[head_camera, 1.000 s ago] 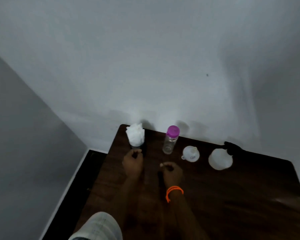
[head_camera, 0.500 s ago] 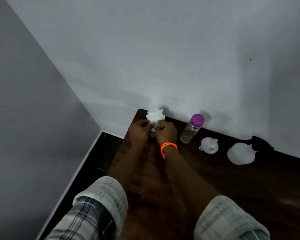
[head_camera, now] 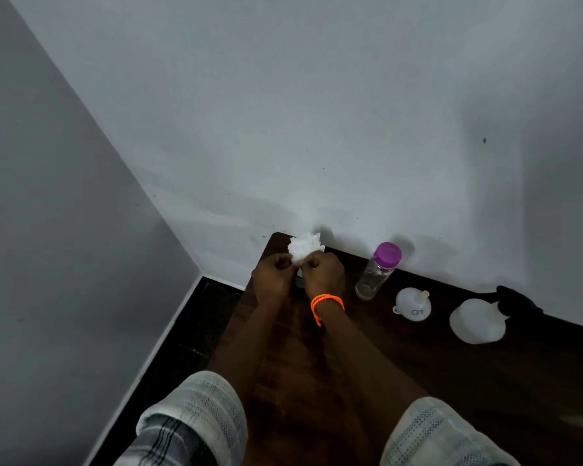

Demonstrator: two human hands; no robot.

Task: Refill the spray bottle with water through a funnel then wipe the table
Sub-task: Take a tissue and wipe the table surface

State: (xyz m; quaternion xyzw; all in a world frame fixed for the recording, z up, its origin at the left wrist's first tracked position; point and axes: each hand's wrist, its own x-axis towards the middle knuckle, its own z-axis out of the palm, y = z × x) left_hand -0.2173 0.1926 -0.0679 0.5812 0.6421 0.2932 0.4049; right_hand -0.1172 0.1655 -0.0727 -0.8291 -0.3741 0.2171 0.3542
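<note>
A bunch of white tissues (head_camera: 304, 247) stands in a dark holder at the table's far left corner. My left hand (head_camera: 272, 273) and my right hand (head_camera: 323, 274), which wears an orange wristband, both pinch the tissues from below. To the right stands a clear water bottle (head_camera: 377, 272) with a purple cap. A small white funnel (head_camera: 412, 304) lies beside it, mouth down. Further right lies the white spray bottle (head_camera: 478, 320) on its side, with its black trigger head (head_camera: 515, 303) toward the wall.
The dark wooden table (head_camera: 401, 381) sits against a white wall. Its left edge drops to a dark floor (head_camera: 189, 334). The holder under the tissues is mostly hidden by my hands.
Both hands moved from the table's middle up to the tissue bunch and closed on it. In the last half second they hardly shifted; the view moved closer.
</note>
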